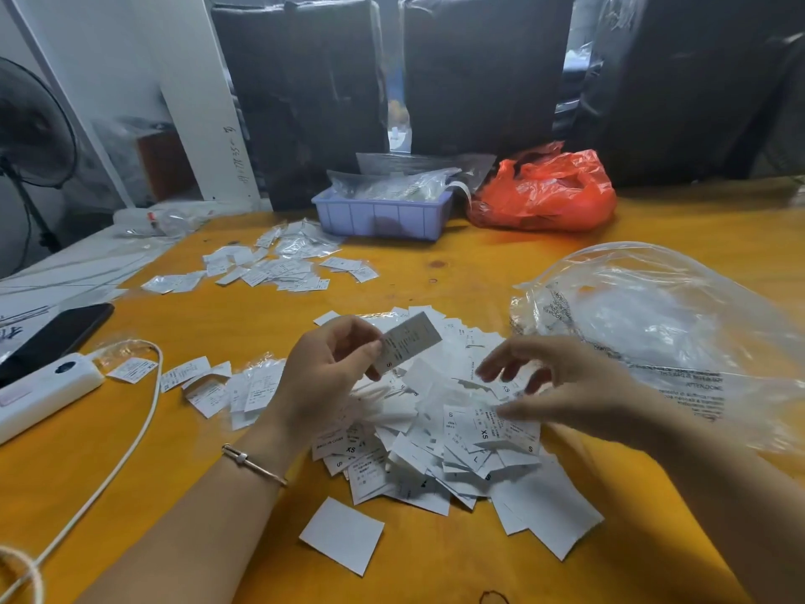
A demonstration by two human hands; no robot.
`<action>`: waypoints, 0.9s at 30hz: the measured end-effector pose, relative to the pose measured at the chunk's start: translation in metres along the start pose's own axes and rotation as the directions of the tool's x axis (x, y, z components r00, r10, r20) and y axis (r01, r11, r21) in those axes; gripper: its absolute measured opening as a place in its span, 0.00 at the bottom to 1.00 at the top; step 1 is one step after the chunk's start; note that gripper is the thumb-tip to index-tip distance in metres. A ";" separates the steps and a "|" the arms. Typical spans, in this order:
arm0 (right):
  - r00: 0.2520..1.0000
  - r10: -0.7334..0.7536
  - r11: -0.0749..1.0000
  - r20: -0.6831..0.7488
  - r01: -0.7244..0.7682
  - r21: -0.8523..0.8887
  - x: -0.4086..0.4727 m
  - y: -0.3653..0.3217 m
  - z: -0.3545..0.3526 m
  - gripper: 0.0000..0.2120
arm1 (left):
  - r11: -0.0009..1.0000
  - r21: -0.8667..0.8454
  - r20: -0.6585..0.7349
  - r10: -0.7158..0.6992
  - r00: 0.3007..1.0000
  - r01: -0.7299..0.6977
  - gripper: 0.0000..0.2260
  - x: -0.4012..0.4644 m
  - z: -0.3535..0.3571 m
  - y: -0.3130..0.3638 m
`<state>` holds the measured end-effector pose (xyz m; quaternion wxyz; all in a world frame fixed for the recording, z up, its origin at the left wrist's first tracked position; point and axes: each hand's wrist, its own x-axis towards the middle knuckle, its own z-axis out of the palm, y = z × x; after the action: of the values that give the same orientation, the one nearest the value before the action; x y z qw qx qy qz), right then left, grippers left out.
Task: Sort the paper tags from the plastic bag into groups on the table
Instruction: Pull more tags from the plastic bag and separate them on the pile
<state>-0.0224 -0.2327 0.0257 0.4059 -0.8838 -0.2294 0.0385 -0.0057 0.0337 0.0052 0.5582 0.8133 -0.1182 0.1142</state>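
Several loose groups of paper tags lie across the orange table (479,263). Far left: a black phone (56,335) and a white power bank (41,392) with a white cable (130,433) curling past it toward the near edge. Just right of the power bank, a small cluster of tags (209,385), some in clear sleeves, lies flat. Farther back, a second scatter of tags (270,265) sits in front of a lilac plastic bin (379,215) stuffed with clear packets. Left hand (322,377), thin bracelet (252,464) at the wrist, raised over the main pile; thumb and fingers pinch one tag (409,342), held tilted with print facing up. Main pile of tags (435,433) at centre, heaped and overlapping, size marks S, XS and L readable. One blank white square (342,534) lies apart on the near side. Right hand (566,385) hovers over the pile's right part, fingers spread and loosely bent, holding nothing; fingertips blurred, contact with the pile cannot be told. Behind, an orange-red carrier bag (544,189) beside the bin. Far right: the clear plastic bag (662,324), crumpled, on the table, printed warning text along its near edge, touching the pile's right side.
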 end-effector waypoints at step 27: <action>0.709 0.073 0.618 -0.702 -0.585 -0.526 0.001 0.030 -0.033 0.10 | 0.998 -0.065 -0.001 0.018 1.000 -0.018 0.05 -0.002 0.002 -0.003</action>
<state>-0.0018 -0.2729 0.0256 0.0622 -0.9565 0.0990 -0.2672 -0.0067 0.0330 0.0007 0.5832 0.7937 -0.1291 0.1153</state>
